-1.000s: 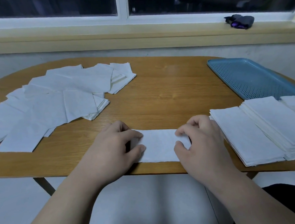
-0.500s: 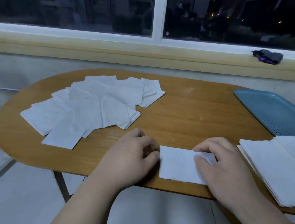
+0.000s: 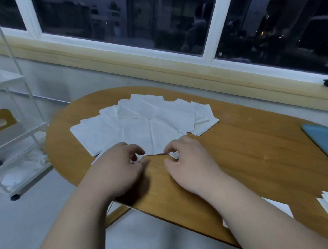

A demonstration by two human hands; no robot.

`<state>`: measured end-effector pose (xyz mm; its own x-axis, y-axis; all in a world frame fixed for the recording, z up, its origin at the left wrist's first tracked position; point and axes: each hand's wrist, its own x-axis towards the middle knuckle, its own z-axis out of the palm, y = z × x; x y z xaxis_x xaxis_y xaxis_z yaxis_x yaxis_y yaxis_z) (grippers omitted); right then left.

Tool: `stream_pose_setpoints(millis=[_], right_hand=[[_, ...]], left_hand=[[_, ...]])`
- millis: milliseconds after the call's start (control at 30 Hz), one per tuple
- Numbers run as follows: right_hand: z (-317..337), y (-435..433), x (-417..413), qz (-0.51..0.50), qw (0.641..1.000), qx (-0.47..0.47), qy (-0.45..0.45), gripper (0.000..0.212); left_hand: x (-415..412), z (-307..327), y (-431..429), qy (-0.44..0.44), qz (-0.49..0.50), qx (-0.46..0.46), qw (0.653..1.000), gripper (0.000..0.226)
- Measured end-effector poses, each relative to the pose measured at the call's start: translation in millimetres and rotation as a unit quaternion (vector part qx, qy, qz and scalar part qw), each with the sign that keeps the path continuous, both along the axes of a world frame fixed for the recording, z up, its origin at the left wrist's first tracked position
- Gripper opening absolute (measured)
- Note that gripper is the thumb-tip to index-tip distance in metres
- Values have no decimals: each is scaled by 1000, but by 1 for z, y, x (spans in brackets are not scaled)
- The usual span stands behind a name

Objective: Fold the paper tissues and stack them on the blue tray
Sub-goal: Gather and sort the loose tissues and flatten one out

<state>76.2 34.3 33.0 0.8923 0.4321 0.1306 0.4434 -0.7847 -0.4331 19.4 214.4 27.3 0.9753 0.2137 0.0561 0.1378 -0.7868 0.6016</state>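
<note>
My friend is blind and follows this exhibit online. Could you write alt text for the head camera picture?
A person's left hand and right hand, fingers curled, are at the near edge of a spread of white tissues on a wooden table. A blue tray lies at the right edge.

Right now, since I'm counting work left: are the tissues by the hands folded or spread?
Mostly spread: the tissues lie flat, fanned and overlapping on the table.

Both bare forearms reach forward, palms down. The left hand [image 3: 120, 169] curls its fingers, thumb near forefinger; whether it grips anything is unclear. The right hand [image 3: 189, 164] pinches a tissue [image 3: 175, 155] corner.
</note>
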Motion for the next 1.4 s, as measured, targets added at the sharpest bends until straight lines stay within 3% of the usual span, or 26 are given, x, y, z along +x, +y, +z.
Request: stream_pose_setpoints(millis=[167,367,500,667,767,967,1067,1233,1400], right_hand=[[-6,45,24,28,998,-54,-5,33],[-12,56,42,33,994,-101,-8,15],[-13,54,44,50,991,-121,-27,16],[1,30,35,22,998,-48,-42,14],[12,-3,15,3,999,7,-37,15],[20,-87,-44,-49,993,103,17,21],[18,-121,-65,-71,990,123,13,21],[5,-169,-82,-110,983,149,-8,23],[-10,-200,-104,-52,992,111,-32,38]], left_hand=[[-1,-8,20,1,27,0,1000,32],[5,-14,31,-9,25,-9,1000,35],[9,-15,31,-20,26,-22,999,35],[9,-12,27,-70,6,-32,997,48],[4,-8,21,-92,-59,-18,994,65],[-7,-3,-15,-9,-253,56,966,90],[-9,-5,-44,-33,-290,90,952,74],[-12,-12,-85,-78,-318,60,943,23],[-24,-5,-120,-87,-351,52,931,12]])
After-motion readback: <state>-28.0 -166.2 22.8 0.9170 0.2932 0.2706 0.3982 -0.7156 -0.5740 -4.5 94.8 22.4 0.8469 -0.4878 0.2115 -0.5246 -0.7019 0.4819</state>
